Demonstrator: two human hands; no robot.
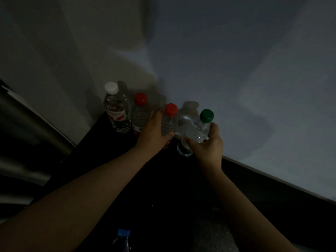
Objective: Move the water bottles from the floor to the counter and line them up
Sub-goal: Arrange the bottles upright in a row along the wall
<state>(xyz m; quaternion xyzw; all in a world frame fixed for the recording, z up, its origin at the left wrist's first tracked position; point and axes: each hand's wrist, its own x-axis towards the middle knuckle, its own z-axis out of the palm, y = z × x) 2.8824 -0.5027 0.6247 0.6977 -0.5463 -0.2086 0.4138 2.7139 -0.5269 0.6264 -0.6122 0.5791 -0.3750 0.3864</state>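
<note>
Several clear water bottles stand in a row on a dark counter (101, 146) against a pale wall. At the left end is a white-capped bottle (116, 110) with a red label, then a red-capped bottle (140, 113). My left hand (154, 130) grips a second red-capped bottle (170, 119) around its body. My right hand (207, 144) grips a green-capped bottle (200, 128) just to the right of it. A blue-capped bottle (121, 240) shows at the bottom edge, low and dim.
The scene is dark. A pale wall (236, 70) runs behind the bottles and forms a corner at the left. A dim grey surface (21, 128) lies at the far left. The dark counter stretches toward me between my arms.
</note>
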